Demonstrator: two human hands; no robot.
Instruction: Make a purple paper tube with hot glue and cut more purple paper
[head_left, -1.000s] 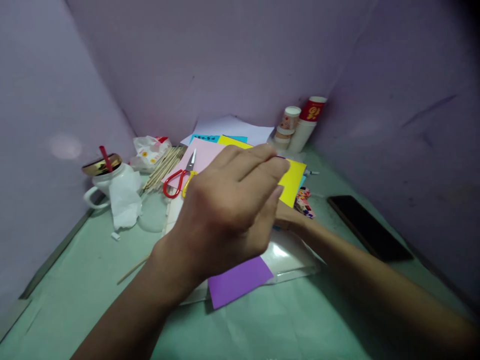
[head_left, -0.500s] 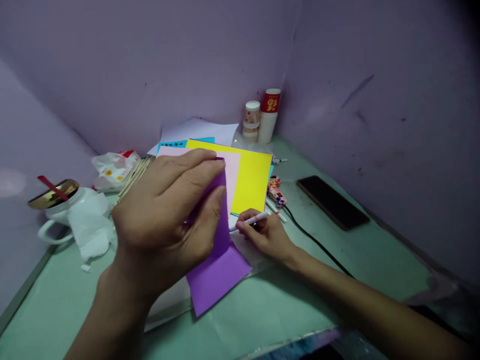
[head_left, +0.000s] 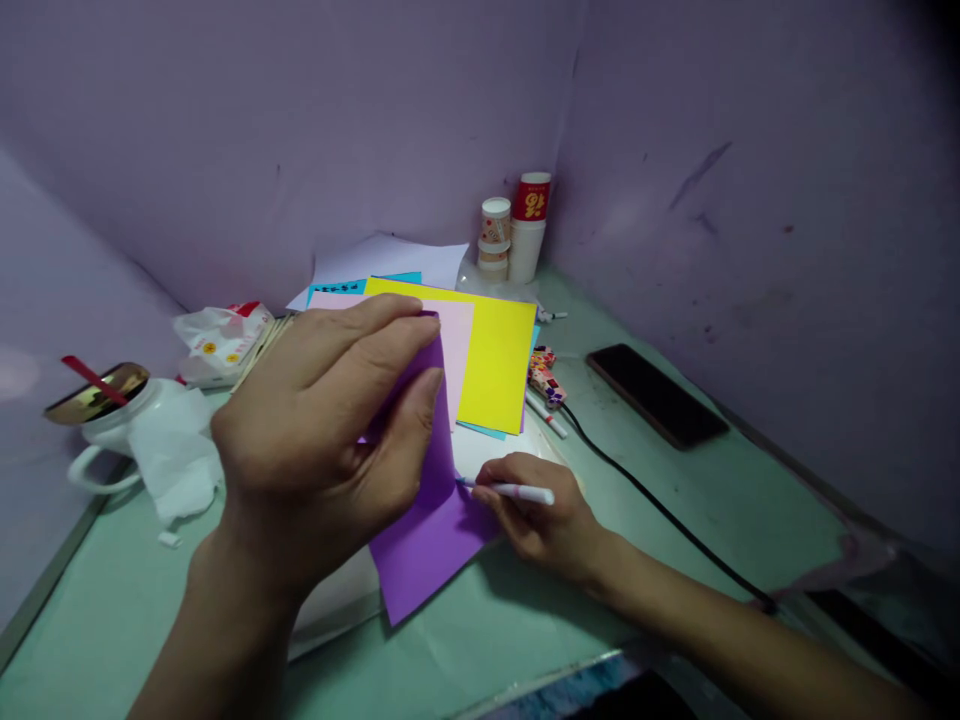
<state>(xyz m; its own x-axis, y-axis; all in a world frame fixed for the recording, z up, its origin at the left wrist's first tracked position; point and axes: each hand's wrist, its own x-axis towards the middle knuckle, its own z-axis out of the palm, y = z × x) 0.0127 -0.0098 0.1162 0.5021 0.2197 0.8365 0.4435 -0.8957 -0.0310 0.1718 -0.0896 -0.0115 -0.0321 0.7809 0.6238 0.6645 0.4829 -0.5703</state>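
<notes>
My left hand is raised over the table and pinches the far edge of a purple paper sheet, bending it upward. The sheet's near end lies on the green table. My right hand holds a white pen with its tip at the purple sheet's right edge. A pink sheet and a yellow sheet lie just behind, on top of cyan and white paper.
A white mug with a gold lid and crumpled tissue stand at left, beside a plastic bag. Paper cups stand in the far corner. A black phone, a black cable and another pen lie at right.
The view swung left. My left hand lifted the purple sheet's edge. My right hand took up the pen and brought it back toward me, its tip now at the sheet's edge.
</notes>
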